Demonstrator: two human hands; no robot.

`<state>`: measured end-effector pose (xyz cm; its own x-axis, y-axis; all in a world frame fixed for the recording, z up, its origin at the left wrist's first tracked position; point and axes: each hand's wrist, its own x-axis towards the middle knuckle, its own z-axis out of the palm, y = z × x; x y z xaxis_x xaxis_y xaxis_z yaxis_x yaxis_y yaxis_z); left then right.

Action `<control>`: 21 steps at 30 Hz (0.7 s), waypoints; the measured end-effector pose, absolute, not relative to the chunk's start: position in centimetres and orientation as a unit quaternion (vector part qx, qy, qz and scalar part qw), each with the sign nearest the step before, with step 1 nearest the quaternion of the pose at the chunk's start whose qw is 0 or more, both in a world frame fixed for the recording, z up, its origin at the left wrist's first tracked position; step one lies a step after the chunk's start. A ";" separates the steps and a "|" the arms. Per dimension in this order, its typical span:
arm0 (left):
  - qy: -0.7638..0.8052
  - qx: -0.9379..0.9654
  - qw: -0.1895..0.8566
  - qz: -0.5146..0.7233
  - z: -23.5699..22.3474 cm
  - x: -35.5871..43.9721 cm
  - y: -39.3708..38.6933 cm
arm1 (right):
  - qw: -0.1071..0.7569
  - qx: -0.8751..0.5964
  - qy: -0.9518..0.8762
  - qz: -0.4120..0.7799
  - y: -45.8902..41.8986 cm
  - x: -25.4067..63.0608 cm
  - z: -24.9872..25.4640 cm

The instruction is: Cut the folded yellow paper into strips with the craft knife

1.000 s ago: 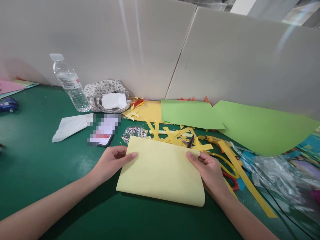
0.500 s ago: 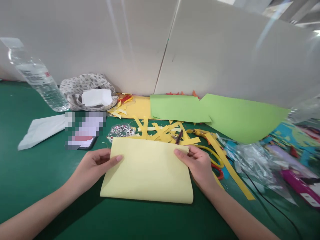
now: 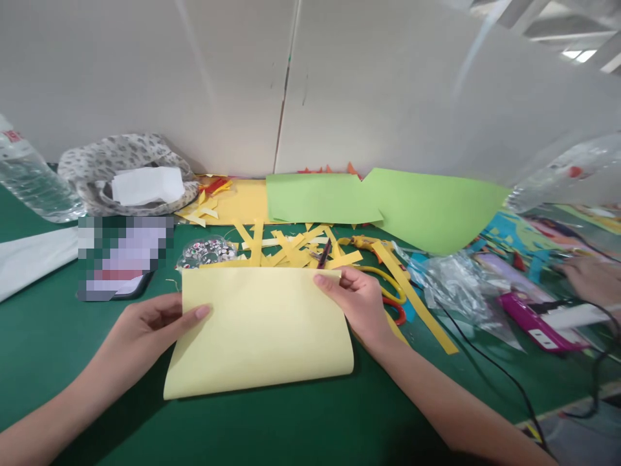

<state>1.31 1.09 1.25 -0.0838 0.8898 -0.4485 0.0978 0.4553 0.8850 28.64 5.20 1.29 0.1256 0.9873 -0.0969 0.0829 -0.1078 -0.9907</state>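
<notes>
A pale yellow sheet of paper [image 3: 262, 330], curved over in a fold along its near edge, is held between both hands above the green table. My left hand [image 3: 152, 330] pinches its left side, thumb on top and fingers behind. At the upper right corner my right hand [image 3: 359, 301] grips it the same way. Just beyond the paper lie yellow paper strips [image 3: 291, 249], a round clear case of small beads [image 3: 207, 251] and scissors with yellow and red handles [image 3: 395, 310], partly hidden by a long yellow strip [image 3: 427, 314].
Green paper [image 3: 431, 207] leans along the grey partition [image 3: 388, 84]. To the left are a phone [image 3: 129, 259], a patterned pouch [image 3: 121, 152] and a water bottle [image 3: 36, 184]. On the right lie crumpled clear plastic [image 3: 460, 288], a magenta power strip [image 3: 536, 327] with cables, and another person's hand [image 3: 592, 278].
The view has swung to the right, so things appear further left. The paper stays in both hands and is tilted slightly, its left end nearer. Another person's hand has come into view.
</notes>
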 end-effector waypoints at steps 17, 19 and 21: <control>0.636 0.381 0.570 0.354 1.5 1.3 1.1 | 0.477 -0.574 -0.456 0.485 5.0 28.5 1.8; 0.632 0.385 0.571 0.356 1.3 1.3 1.1 | 0.477 -0.573 -0.454 0.489 5.1 28.5 1.7; 0.626 0.387 0.572 0.362 1.2 1.3 1.1 | 0.478 -0.572 -0.452 0.489 5.1 28.5 1.8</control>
